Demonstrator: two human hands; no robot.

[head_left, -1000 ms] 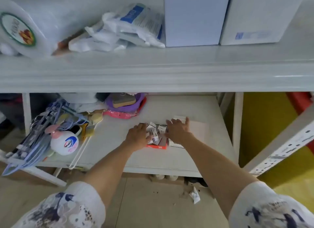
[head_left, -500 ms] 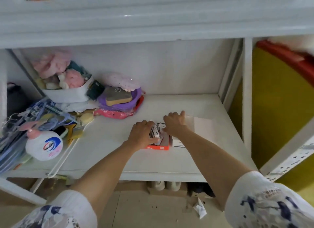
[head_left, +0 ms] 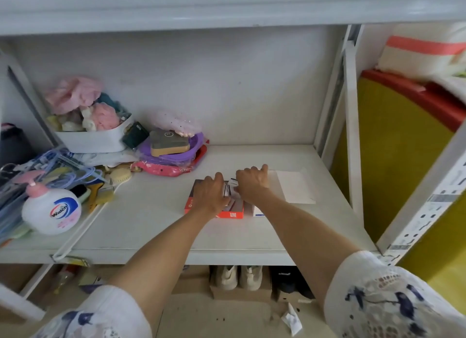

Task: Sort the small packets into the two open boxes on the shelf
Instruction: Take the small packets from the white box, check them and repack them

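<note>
An orange-edged open box [head_left: 230,214] lies on the white shelf [head_left: 151,226], with a white box [head_left: 257,210] right beside it. My left hand [head_left: 210,195] rests over the orange box, its fingers curled around small white packets [head_left: 228,190]. My right hand [head_left: 252,184] presses down over the white box, its fingers also touching the packets between the two hands. Most of the packets and both box interiors are hidden under my hands. A flat white lid or sheet [head_left: 293,186] lies to the right of my right hand.
On the shelf's left sit a hand-soap pump bottle [head_left: 51,210], hangers [head_left: 37,169], brushes, a white bin of bath sponges [head_left: 90,136] and a purple dish stack [head_left: 171,151]. Shoes [head_left: 237,277] stand on the floor below. A yellow bin [head_left: 393,161] stands right of the upright.
The camera has tilted down and closer, showing the lower shelf's back wall. My hands have drawn together over the boxes, and the left one has closed around packets.
</note>
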